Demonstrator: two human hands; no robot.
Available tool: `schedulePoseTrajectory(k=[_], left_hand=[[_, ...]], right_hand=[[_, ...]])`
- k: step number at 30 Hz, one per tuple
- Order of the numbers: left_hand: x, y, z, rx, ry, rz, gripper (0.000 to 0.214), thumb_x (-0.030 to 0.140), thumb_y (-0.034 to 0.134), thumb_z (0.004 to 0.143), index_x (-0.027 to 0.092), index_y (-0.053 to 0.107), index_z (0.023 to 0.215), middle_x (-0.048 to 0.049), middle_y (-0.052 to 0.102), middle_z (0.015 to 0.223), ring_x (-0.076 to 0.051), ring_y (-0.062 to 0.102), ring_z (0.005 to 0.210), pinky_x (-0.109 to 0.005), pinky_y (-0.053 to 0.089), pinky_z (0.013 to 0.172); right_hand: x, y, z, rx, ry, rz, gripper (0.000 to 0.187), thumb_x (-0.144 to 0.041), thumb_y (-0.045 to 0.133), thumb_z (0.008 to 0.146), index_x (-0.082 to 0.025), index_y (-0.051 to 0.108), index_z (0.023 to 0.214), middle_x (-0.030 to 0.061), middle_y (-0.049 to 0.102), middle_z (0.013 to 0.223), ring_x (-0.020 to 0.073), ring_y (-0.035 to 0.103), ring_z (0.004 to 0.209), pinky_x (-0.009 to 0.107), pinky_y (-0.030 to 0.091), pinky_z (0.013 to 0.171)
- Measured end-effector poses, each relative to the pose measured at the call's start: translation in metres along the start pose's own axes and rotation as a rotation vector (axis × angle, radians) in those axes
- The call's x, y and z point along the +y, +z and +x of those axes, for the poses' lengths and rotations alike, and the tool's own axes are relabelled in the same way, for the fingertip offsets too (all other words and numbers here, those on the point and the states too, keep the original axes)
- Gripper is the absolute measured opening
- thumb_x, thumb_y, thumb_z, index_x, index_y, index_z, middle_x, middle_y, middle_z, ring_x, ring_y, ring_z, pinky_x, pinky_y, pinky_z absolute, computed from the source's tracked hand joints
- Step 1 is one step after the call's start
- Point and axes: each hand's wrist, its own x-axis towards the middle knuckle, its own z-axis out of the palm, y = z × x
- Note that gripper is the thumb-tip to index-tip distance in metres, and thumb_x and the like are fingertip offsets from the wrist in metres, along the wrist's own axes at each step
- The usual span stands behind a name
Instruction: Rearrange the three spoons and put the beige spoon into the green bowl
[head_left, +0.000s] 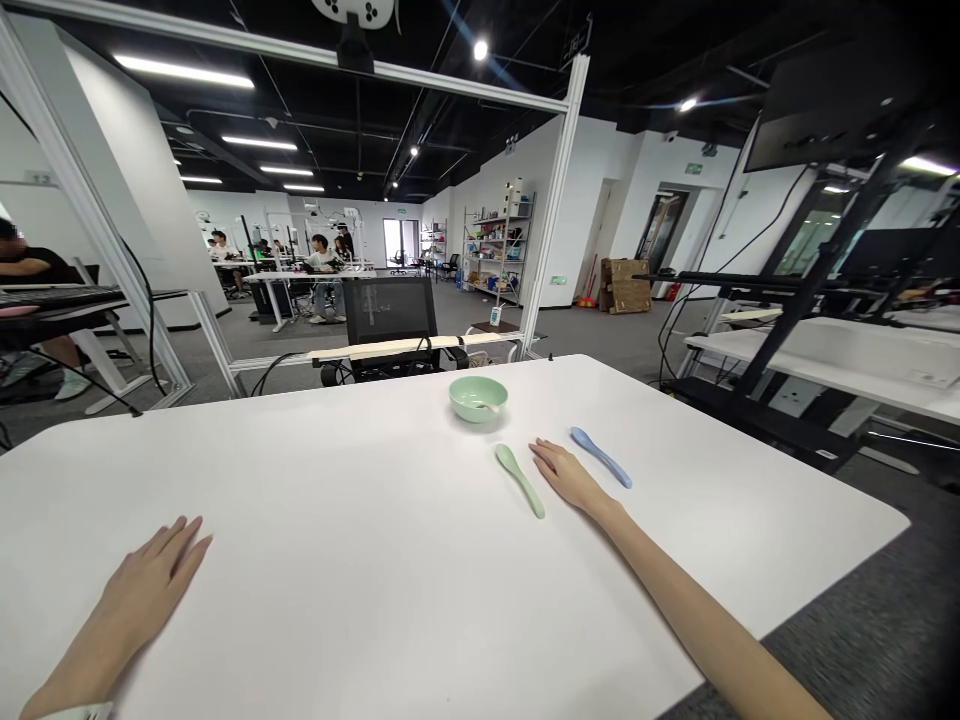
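My right hand [568, 474] rests palm down on the white table, fingers stretched forward, holding nothing. It lies between a green spoon [519, 480] on its left and a blue spoon [602, 458] on its right, apart from both. Farther back stands a light green bowl [478, 393]; a pale piece, perhaps a spoon's end, shows inside it, too small to tell. At the table's left side my left hand [154, 575] lies flat with fingers extended, far from the bowl and spoons.
The white table [337, 560] has rounded corners. Behind it are a black mesh chair [391, 315] and a metal frame with an upright post [555, 200]. A black stand [787, 310] is at the right. Several people sit at desks in the background.
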Motion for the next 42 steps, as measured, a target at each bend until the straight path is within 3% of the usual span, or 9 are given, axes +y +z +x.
schedulePoseTrajectory(k=[12, 19, 26, 30, 33, 37, 42], left_hand=[[0.003, -0.001, -0.002, 0.072, 0.022, 0.009, 0.081, 0.056, 0.024, 0.091, 0.007, 0.055, 0.148, -0.0178, 0.053, 0.16, -0.037, 0.046, 0.151, -0.052, 0.041, 0.119], [0.007, -0.006, -0.003, 0.011, 0.011, 0.024, 0.087, 0.056, 0.018, 0.092, 0.002, 0.05, 0.151, -0.0202, 0.047, 0.164, -0.038, 0.041, 0.154, -0.052, 0.035, 0.123], [0.005, -0.003, -0.004, 0.018, 0.017, -0.002, 0.085, 0.056, 0.023, 0.092, 0.003, 0.051, 0.151, -0.021, 0.045, 0.165, -0.038, 0.038, 0.155, -0.053, 0.035, 0.123], [0.006, -0.005, -0.004, 0.012, -0.002, 0.002, 0.084, 0.057, 0.02, 0.092, 0.005, 0.051, 0.152, -0.0186, 0.046, 0.165, -0.037, 0.039, 0.155, -0.052, 0.035, 0.123], [0.009, -0.006, -0.005, 0.01, 0.0, 0.005, 0.086, 0.057, 0.018, 0.093, 0.004, 0.049, 0.152, -0.019, 0.046, 0.165, -0.038, 0.039, 0.155, -0.051, 0.034, 0.124], [0.012, -0.007, -0.007, 0.024, -0.007, 0.008, 0.084, 0.057, 0.018, 0.093, 0.006, 0.05, 0.152, -0.0168, 0.048, 0.164, -0.035, 0.04, 0.155, -0.05, 0.034, 0.124], [0.015, -0.008, -0.01, 0.047, -0.003, -0.003, 0.082, 0.057, 0.022, 0.092, 0.008, 0.054, 0.15, -0.0164, 0.052, 0.162, -0.034, 0.041, 0.154, -0.052, 0.036, 0.124]], right_hand=[[0.002, 0.001, 0.0, 0.014, 0.003, 0.015, 0.05, -0.036, 0.038, 0.106, -0.013, 0.067, 0.139, 0.0175, 0.06, 0.152, 0.0306, 0.051, 0.146, 0.048, 0.04, 0.123], [0.0, -0.012, 0.008, -0.005, 0.025, 0.021, 0.049, -0.033, 0.042, 0.104, -0.012, 0.065, 0.141, 0.0184, 0.061, 0.15, 0.0313, 0.054, 0.143, 0.045, 0.041, 0.121], [-0.035, -0.059, 0.075, 0.046, 0.01, -0.003, 0.037, -0.025, 0.048, 0.102, -0.016, 0.072, 0.129, 0.0148, 0.076, 0.124, 0.0273, 0.07, 0.115, 0.039, 0.052, 0.103], [-0.068, -0.073, 0.124, -0.047, -0.004, -0.07, 0.033, -0.022, 0.052, 0.101, -0.015, 0.076, 0.123, 0.0129, 0.079, 0.117, 0.023, 0.072, 0.103, 0.029, 0.051, 0.092], [-0.085, -0.071, 0.153, -0.15, 0.038, -0.125, 0.027, -0.023, 0.059, 0.098, -0.015, 0.08, 0.111, 0.0115, 0.081, 0.107, 0.0221, 0.073, 0.096, 0.026, 0.051, 0.086], [-0.094, -0.056, 0.177, -0.266, 0.072, -0.15, 0.022, -0.028, 0.066, 0.093, -0.016, 0.082, 0.085, 0.0069, 0.077, 0.069, 0.0204, 0.073, 0.074, 0.026, 0.053, 0.075], [-0.098, -0.041, 0.189, -0.326, 0.104, -0.174, 0.014, -0.031, 0.076, 0.084, -0.018, 0.082, 0.083, 0.0007, 0.065, 0.051, 0.0187, 0.068, 0.059, 0.026, 0.053, 0.064]])
